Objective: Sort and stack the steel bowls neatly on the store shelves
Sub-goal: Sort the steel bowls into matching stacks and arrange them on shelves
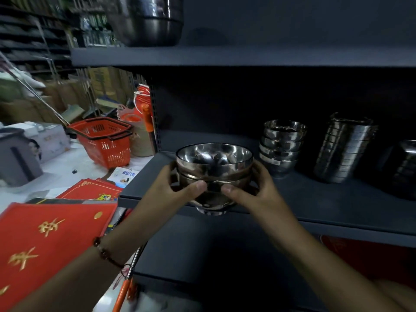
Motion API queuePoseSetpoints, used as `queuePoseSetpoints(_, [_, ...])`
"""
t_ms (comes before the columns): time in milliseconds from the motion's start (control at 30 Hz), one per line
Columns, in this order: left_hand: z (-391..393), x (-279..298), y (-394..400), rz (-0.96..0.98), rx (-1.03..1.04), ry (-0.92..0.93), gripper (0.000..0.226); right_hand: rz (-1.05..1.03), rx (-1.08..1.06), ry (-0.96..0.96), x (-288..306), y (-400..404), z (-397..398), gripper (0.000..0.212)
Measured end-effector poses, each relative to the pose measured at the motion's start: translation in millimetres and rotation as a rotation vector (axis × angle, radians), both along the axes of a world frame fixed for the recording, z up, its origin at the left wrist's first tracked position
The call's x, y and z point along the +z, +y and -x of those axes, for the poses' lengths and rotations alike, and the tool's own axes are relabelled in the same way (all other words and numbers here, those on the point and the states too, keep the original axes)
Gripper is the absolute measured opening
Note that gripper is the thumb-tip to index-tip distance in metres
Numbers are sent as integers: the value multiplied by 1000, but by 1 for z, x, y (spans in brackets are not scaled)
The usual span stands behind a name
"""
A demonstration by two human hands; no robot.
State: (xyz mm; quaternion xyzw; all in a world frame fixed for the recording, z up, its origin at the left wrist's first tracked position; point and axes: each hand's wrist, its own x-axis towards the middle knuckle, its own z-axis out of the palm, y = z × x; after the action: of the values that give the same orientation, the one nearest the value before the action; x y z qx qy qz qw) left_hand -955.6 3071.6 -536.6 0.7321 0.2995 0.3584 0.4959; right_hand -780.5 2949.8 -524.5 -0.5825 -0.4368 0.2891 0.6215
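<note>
A stack of nested steel bowls point(213, 163) hangs at the front edge of the dark middle shelf point(315, 199), its base just past the lip. My left hand point(177, 188) grips the stack's left side, and my right hand point(254, 190) grips its right side, both thumbs on the near wall. Further back on the same shelf stands a stack of smaller steel bowls point(281, 147). To the right of that is a taller, leaning stack of steel bowls point(344, 149). A darker steel stack point(405, 165) shows at the right edge.
Large steel basins point(153, 19) sit on the upper shelf point(225, 56). A lower shelf point(202, 255) juts out beneath my arms. To the left stand red shopping baskets point(103, 140), red printed sheets point(45, 244) and grey boxes point(20, 154).
</note>
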Motion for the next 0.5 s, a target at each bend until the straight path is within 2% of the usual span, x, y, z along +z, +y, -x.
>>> queuePoseSetpoints(133, [25,45,-29,-67,18,4,86,-6,41,-44,45,-33,20,57])
queuePoseSetpoints(333, [44,131,-53,-224,-42,-95,78,-190,92,-140,130,-55,36,68])
queuePoseSetpoints(500, [47,210,-49,-425,73,-53,79,-315,107,-242,203,-50,31,62])
